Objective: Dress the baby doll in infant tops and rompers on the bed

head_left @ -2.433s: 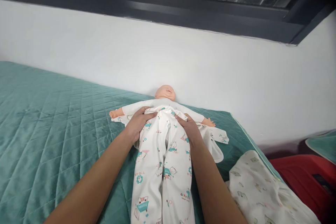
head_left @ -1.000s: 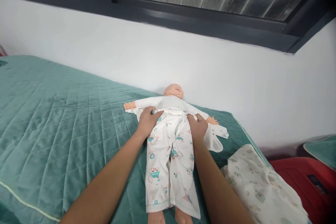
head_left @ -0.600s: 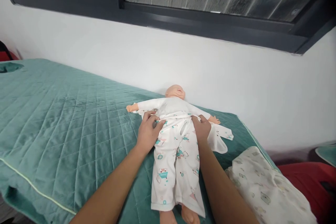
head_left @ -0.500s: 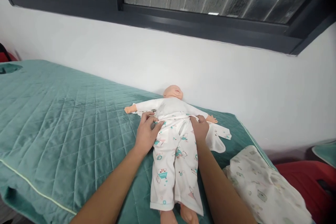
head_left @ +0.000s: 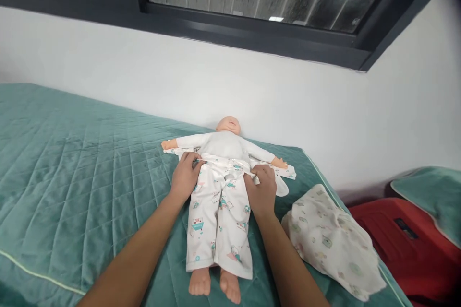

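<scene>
A baby doll (head_left: 224,144) lies on its back on a green quilted cover, head toward the wall and bare feet toward me. It wears a plain white long-sleeved top and white printed pants (head_left: 219,211) that reach from the waist to the ankles. My left hand (head_left: 186,172) pinches the waistband at the doll's hip on the left. At the opposite hip my right hand (head_left: 261,184) has its fingers closed on the waistband. Another white printed garment (head_left: 282,187) is spread partly under the doll, its ends showing beneath both arms.
A crumpled white printed cloth (head_left: 331,242) lies on the bed's right side. Beyond the edge are a red plastic object (head_left: 403,240) and green fabric (head_left: 432,196). The quilted cover (head_left: 90,168) stretches left. A white wall with a dark-framed window (head_left: 245,33) stands behind.
The view has shifted right, so the doll sits further left and both feet show fully. Both hands keep hold of the waistband; the right hand's wrist has turned slightly.
</scene>
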Demonstrator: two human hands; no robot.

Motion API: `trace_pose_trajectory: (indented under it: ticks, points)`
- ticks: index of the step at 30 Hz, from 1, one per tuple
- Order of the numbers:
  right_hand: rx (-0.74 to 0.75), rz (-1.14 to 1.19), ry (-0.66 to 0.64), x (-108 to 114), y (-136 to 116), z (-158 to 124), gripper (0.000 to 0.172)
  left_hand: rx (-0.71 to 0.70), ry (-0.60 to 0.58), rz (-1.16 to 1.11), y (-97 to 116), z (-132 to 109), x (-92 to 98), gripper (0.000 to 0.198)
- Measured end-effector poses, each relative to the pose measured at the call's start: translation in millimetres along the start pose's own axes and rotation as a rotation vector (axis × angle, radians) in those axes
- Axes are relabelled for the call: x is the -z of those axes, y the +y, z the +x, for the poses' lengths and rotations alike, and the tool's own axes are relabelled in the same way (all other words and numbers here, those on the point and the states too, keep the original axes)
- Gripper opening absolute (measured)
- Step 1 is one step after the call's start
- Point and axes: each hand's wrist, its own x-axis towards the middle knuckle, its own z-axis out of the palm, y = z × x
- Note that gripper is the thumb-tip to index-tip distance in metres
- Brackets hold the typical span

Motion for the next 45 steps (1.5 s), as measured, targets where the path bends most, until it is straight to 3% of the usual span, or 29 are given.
trace_pose_trajectory:
  ticks: [3, 7, 10, 18, 22, 28, 32, 39, 45]
  points:
    - [-0.104, -0.069, -0.128, 5.4, 1.4, -3.9, 0.015, -0.037, -0.004, 0.061, 0.6, -1.7, 0.1, 0.005]
    - [-0.351, -0.067, -0.342, 6.6, 7.7, -0.1, 0.025, -0.065, -0.006, 0.081, 0.8, -2.0, -1.4, 0.008]
    - [-0.46, -0.015, -0.422, 6.5, 11.1, 3.9, 0.026, -0.072, 0.007, 0.047, -1.0, 0.9, -3.8, 0.008]
    - [-0.485, 0.275, -0.439, 8.0, 16.8, 3.3, 0.041, -0.136, 0.075, -0.011, -1.6, 22.0, -16.7, 0.006]
    - [-0.481, 0.438, -0.504, 9.3, 18.2, 0.9, 0.046, -0.191, 0.076, 0.129, -1.8, 26.9, -20.6, 0.009]
    - [-0.415, 0.234, -0.351, 3.0, 13.6, 1.9, 0.038, -0.236, 0.179, 0.367, -1.4, 12.5, -15.3, 0.018]
    - [-0.321, 0.149, -0.268, 0.5, 12.2, 1.0, 0.032, -0.281, 0.173, 0.455, 3.6, -4.8, -5.7, 0.021]
    - [-0.192, 0.122, -0.215, 0.4, 11.7, -1.0, 0.021, -0.241, 0.153, 0.417, 8.2, -28.4, 6.1, 0.02]
    - [-0.204, 0.048, -0.207, -0.2, 12.8, -1.7, 0.022, -0.178, 0.135, 0.351, 10.6, -46.0, 12.9, 0.017]
